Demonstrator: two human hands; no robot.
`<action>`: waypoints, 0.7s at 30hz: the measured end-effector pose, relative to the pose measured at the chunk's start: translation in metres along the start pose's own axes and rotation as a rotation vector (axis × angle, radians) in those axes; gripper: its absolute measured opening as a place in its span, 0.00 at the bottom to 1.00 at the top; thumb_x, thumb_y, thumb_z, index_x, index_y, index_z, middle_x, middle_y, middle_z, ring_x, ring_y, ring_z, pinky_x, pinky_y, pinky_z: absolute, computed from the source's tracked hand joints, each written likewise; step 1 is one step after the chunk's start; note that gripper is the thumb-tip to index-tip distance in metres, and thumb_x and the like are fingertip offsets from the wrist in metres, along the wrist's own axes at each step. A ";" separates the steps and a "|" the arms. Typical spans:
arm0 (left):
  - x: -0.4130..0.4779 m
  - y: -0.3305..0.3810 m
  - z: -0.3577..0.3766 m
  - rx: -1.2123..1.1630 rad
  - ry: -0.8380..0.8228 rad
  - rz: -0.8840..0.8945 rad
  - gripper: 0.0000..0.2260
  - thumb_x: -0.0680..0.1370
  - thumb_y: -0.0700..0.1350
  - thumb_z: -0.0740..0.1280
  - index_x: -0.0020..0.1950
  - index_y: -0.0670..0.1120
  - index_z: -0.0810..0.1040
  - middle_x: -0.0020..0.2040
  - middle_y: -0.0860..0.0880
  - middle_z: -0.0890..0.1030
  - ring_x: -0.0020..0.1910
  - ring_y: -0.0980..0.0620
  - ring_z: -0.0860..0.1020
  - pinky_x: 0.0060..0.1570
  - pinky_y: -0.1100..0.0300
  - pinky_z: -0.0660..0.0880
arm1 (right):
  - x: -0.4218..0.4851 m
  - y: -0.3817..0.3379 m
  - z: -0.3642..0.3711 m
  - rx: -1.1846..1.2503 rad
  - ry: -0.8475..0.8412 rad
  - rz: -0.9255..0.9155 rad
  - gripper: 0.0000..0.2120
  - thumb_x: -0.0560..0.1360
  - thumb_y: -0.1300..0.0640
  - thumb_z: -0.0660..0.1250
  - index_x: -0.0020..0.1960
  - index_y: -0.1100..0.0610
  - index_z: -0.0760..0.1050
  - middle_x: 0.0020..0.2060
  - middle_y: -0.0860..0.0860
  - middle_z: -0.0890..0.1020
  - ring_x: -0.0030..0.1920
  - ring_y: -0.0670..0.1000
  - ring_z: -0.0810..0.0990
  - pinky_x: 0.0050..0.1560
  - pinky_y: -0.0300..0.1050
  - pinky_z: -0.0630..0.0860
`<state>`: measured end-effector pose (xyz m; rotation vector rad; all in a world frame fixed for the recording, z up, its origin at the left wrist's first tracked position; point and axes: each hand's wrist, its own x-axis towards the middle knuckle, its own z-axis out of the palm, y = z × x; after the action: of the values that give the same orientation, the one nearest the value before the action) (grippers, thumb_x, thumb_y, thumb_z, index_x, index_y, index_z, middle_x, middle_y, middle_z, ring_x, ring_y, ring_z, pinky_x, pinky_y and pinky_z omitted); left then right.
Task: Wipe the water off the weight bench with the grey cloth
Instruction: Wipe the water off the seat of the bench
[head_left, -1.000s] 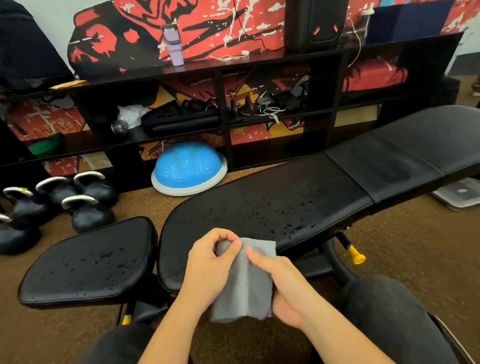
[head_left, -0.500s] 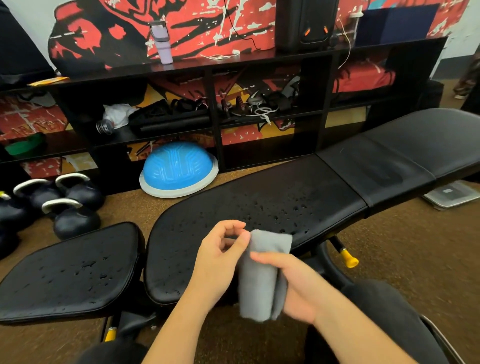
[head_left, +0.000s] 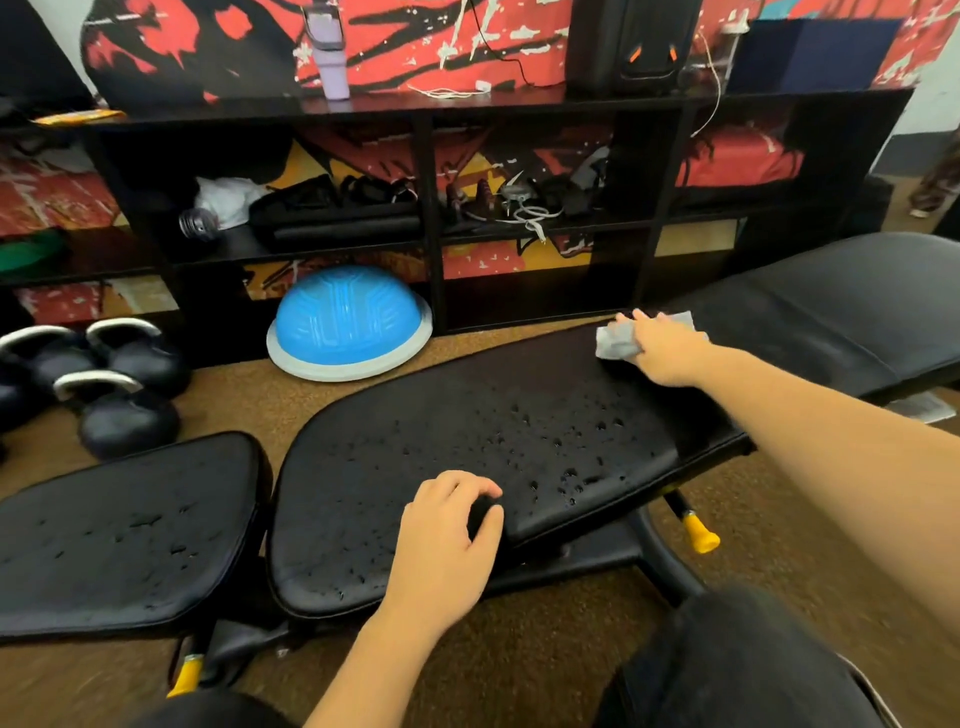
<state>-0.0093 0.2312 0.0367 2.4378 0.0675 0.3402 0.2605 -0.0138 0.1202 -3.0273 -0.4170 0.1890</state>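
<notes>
The black weight bench (head_left: 415, 457) runs across the view in three pads, and water drops (head_left: 566, 447) speckle the middle pad and the left seat pad (head_left: 124, 530). My right hand (head_left: 662, 345) is stretched out to the far right end of the middle pad, pressing the bunched grey cloth (head_left: 615, 340) onto it. My left hand (head_left: 447, 540) rests on the near edge of the middle pad, fingers curled over the rim, holding nothing else.
A black shelf unit (head_left: 431, 171) with gym gear stands behind the bench. A blue balance dome (head_left: 348, 322) sits on the floor below it, with kettlebells (head_left: 119, 410) at the left. Yellow-tipped adjuster knobs (head_left: 698, 535) stick out under the bench. My dark-trousered knee (head_left: 743, 660) is at bottom right.
My hands parted: the right one carried the cloth away from in front of me to the far right end of the middle pad, and the left one let go and dropped onto the pad's near edge.
</notes>
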 end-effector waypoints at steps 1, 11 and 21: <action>0.001 -0.001 0.000 0.002 0.000 0.004 0.06 0.81 0.53 0.64 0.56 0.61 0.76 0.56 0.66 0.73 0.58 0.64 0.69 0.61 0.54 0.72 | 0.000 -0.008 0.004 -0.043 -0.036 -0.014 0.31 0.85 0.47 0.58 0.84 0.53 0.50 0.81 0.53 0.58 0.80 0.61 0.57 0.76 0.64 0.57; -0.001 -0.010 0.000 0.034 -0.029 0.026 0.07 0.82 0.52 0.63 0.58 0.60 0.77 0.57 0.66 0.73 0.60 0.63 0.68 0.63 0.54 0.70 | -0.127 -0.030 0.046 -0.347 -0.114 -0.400 0.44 0.74 0.36 0.18 0.84 0.48 0.46 0.82 0.57 0.43 0.82 0.60 0.47 0.78 0.58 0.54; 0.001 -0.013 -0.001 0.076 -0.030 0.040 0.06 0.82 0.53 0.61 0.56 0.59 0.77 0.56 0.64 0.72 0.59 0.62 0.69 0.62 0.57 0.70 | -0.037 -0.031 0.031 -0.276 -0.041 -0.049 0.34 0.80 0.38 0.33 0.84 0.48 0.41 0.83 0.55 0.46 0.82 0.60 0.45 0.80 0.59 0.49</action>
<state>-0.0078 0.2422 0.0295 2.5219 0.0196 0.3245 0.2134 0.0075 0.0965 -3.2823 -0.5632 0.2060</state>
